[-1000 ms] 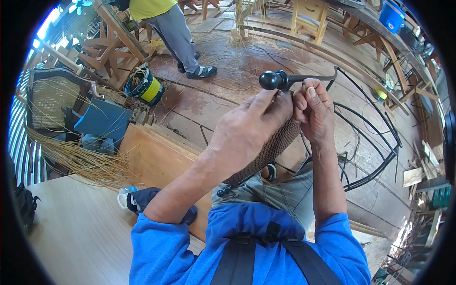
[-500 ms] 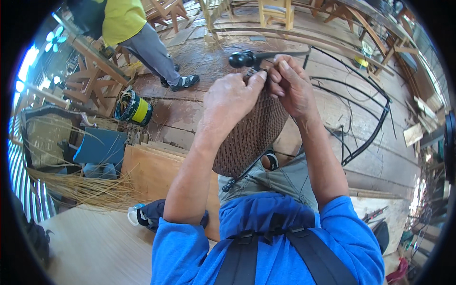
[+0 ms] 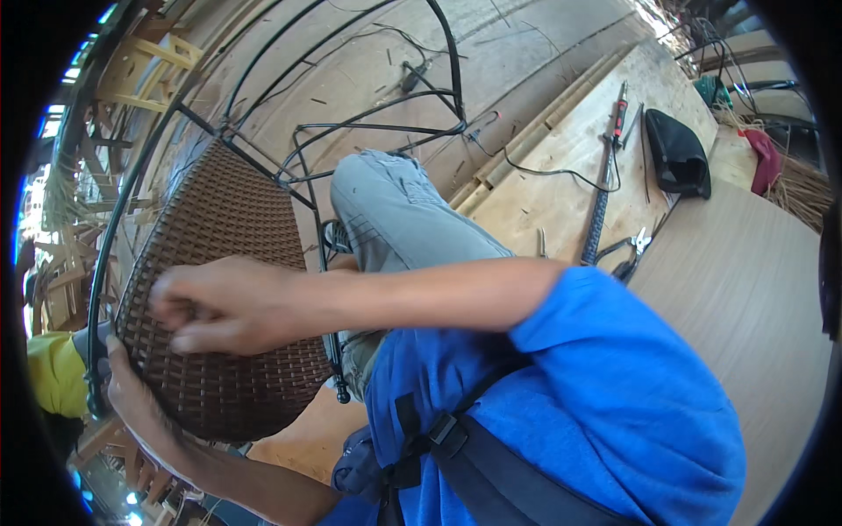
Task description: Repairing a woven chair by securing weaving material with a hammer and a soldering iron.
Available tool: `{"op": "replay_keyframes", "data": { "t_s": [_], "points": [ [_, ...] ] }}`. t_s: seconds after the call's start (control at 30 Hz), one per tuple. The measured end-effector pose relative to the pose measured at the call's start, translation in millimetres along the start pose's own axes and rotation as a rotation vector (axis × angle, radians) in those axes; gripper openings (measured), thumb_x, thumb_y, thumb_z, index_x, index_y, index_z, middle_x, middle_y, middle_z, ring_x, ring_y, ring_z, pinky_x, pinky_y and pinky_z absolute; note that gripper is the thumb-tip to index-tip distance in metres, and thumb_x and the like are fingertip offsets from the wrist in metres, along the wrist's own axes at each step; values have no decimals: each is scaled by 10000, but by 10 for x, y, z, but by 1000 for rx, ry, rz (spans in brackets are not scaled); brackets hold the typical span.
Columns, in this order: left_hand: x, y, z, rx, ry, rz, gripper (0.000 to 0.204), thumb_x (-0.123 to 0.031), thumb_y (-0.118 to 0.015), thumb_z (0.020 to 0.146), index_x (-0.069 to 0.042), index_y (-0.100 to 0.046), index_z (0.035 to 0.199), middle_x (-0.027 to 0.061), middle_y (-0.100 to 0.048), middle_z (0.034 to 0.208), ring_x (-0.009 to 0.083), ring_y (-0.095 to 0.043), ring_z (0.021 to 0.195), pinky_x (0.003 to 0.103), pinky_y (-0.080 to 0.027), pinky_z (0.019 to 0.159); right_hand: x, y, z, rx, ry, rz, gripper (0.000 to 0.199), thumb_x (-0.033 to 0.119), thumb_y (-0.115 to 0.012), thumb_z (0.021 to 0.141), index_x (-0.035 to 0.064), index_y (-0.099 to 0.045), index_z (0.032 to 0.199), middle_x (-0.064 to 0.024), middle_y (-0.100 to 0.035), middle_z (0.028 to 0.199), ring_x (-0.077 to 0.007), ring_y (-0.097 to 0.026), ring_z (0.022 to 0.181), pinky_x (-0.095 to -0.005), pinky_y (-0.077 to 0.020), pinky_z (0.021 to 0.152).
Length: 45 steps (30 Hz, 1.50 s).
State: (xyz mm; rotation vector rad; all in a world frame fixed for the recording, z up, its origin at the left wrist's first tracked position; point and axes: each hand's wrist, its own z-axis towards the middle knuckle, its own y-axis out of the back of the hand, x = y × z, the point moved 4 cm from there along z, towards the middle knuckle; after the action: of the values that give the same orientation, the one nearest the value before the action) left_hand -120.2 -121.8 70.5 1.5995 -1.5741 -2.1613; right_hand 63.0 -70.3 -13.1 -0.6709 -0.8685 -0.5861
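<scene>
Woven panel on its stiff metal frame feels light, springy; our right hand pinches strands, left hand clasps the frame's edge.

Right hand pinching; left hand gripping.

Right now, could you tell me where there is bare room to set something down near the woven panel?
The pale round tabletop at right is bare below the black pouch. The plywood board is crowded with cable, pliers and a long tool. Both hands, right hand and left hand, occupy the woven panel.
</scene>
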Motion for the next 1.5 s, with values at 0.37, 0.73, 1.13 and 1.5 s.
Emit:
{"op": "replay_keyframes", "data": {
  "t_s": [0.37,0.73,1.13,1.5],
  "points": [
    [-122,-283,-178,-41,12,-8,718,-575,-467,807,79,-560,1087,186,-615,984,270,-619,782,345,-476,723,344,3360,-3802,-1238,-819,-968,209,121,-523,815,-2,-575,975,-35,-570,711,-83,-502,547,-224,-401,474],
    [-149,-311,-225,-70,-60,79,731,-589,-459,801,70,-553,1104,191,-606,1004,281,-616,797,354,-472,728,210,3266,-4429,-1346,-1097,-1389,239,250,-567,816,28,-571,907,-191,-613,845,-347,-586,828,-401,-449,747],
    [169,90,231,-110,-160,130,747,-603,-450,794,60,-545,1122,196,-597,1025,293,-614,813,364,-469,734,8,2826,-4607,-1323,-1312,-1298,585,316,-606,725,-48,-454,1157,-267,-556,1047,-379,-532,1018,-396,-413,886],
    [268,287,398,-189,-159,185,761,-616,-441,787,51,-538,1140,201,-589,1045,304,-611,828,373,-465,739,1357,2620,-3954,-722,-1841,-1213,333,280,-560,759,-16,-558,912,-167,-627,789,-278,-623,680,-385,-493,607]
  ]
}}
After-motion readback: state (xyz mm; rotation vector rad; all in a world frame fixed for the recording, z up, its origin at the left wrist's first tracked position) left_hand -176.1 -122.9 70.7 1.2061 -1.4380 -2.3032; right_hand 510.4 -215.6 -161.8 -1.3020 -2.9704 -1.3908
